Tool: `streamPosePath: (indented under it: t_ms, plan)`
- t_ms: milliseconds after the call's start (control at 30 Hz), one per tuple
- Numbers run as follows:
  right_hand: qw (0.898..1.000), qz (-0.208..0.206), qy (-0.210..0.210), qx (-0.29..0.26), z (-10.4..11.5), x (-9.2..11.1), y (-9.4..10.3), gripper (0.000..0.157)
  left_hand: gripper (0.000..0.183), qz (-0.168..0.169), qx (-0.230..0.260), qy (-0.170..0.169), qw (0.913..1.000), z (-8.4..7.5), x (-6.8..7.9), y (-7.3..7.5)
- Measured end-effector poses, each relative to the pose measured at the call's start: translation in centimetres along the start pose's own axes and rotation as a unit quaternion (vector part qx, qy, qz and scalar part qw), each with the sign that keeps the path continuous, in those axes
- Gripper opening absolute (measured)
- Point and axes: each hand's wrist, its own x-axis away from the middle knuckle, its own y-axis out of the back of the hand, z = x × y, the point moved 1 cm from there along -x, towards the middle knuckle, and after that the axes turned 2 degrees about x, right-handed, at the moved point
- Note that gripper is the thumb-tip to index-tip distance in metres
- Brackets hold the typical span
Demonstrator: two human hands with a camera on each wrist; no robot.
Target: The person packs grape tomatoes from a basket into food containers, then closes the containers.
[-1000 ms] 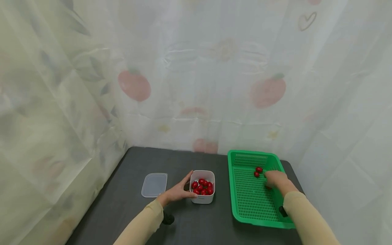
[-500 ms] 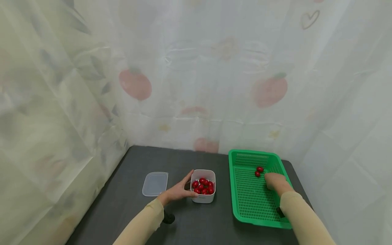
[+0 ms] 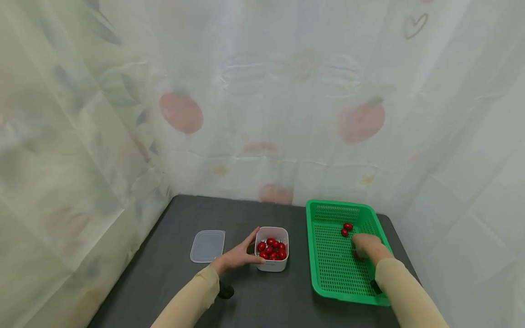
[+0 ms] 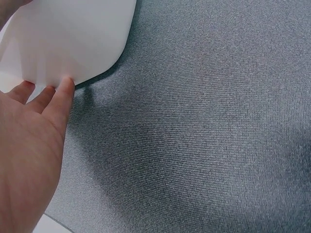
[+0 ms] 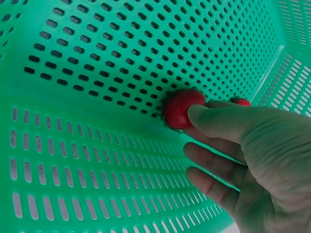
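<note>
My left hand (image 3: 237,256) holds the white square container (image 3: 272,265) by its left side, thumb at the near rim and fingers along the side. Several red cherry tomatoes (image 3: 270,249) lie inside it. From the left wrist view, fingertips press against the container's smooth wall (image 4: 73,43). Down in the green basket (image 3: 310,255), my right hand (image 3: 369,246) pinches a cherry tomato (image 5: 179,108) between thumb and index finger, low by the slotted side wall. The other fingers are loosely bent. Two more cherry tomatoes (image 3: 346,229) rest on the basket floor beyond this hand.
A translucent lid (image 3: 208,247) lies flat on the dark table (image 3: 283,300), left of the container. The basket's raised green rim surrounds my right hand. Printed curtains (image 3: 262,114) hang behind the table and along both sides.
My right hand has shifted slightly within the basket, and a tomato now shows beneath its fingers. The left hand and the container keep their place. The head view has shifted a little.
</note>
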Motion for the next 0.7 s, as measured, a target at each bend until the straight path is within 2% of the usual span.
streamPosePath:
  t_ms: [333,700]
  plan:
    - [1.000,0.006,-0.003,0.000,-0.55,-0.22,-0.81,0.021,0.111,-0.002,-0.003,0.000,1.0000,-0.05,-0.06,-0.01]
    - [1.000,0.011,0.007,-0.004,-0.08,0.68,-0.76,0.027,0.110,-0.003,-0.005,0.004,1.0000,0.00,0.04,0.11]
